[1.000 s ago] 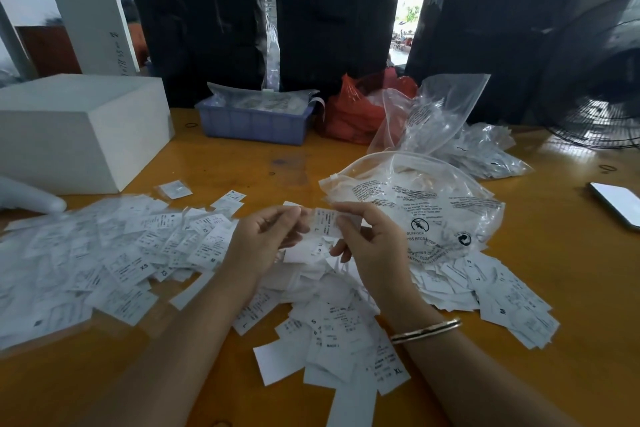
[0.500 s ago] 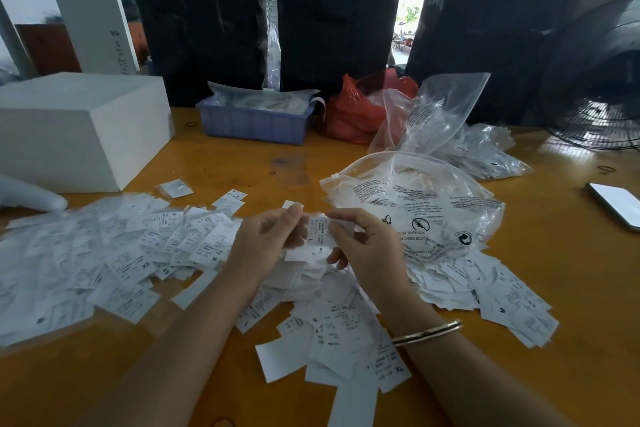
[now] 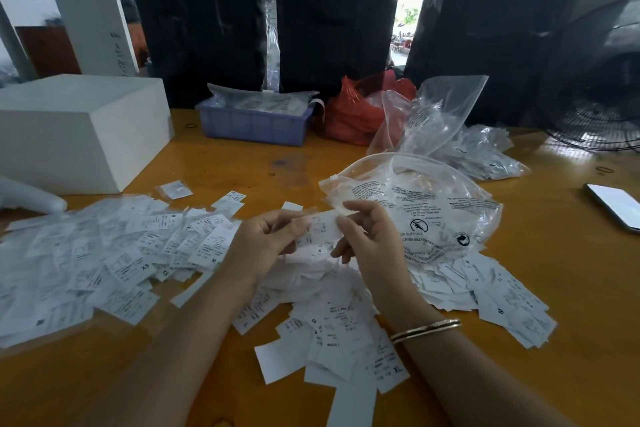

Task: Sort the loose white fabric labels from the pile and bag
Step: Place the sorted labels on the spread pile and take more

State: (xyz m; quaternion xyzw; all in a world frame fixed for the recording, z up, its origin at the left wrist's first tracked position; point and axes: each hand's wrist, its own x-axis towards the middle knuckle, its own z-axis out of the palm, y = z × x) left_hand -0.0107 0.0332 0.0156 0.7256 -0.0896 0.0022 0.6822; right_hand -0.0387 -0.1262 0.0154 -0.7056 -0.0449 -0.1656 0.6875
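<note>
White fabric labels point(image 3: 332, 333), small rectangles printed with black text and size letters, lie heaped on the glossy orange-brown wooden tabletop point(image 3: 571, 270) just below the fingers and nearest the viewer, some marked S, L and XL. Both hands meet above this heap. The left hand point(image 3: 266, 243) and the right hand point(image 3: 367, 239) each curl their fingers round one held white label point(image 3: 323, 227), pinching it between thumb and fingertips from either side, so neither hand is spread open. A thin gold bangle point(image 3: 426, 329) circles the right wrist.

To the left of the fingers a broad spread of sorted labels point(image 3: 104, 253) fans across the tabletop, several showing XS and M. To the right of the fingers, more labels point(image 3: 498, 298) spill out from under a clear zip-top plastic bag point(image 3: 426, 208) printed with black warning text, which lies just beyond the right fingertips, touching the pile.

Farther out on the left sits a plain white rectangular box point(image 3: 79, 128), and at the right edge a dark smartphone point(image 3: 614, 204) lies flat, its screen reflecting light. Beyond the fingers stand a lilac plastic tray point(image 3: 252, 123) holding bagged items, a crumpled red plastic bag point(image 3: 356, 114), and an upright empty clear bag point(image 3: 433, 114) with more bagged bundles beside it. Tall black wrapped bundles point(image 3: 336, 24) and a black floor fan point(image 3: 595, 80) close the far side.
</note>
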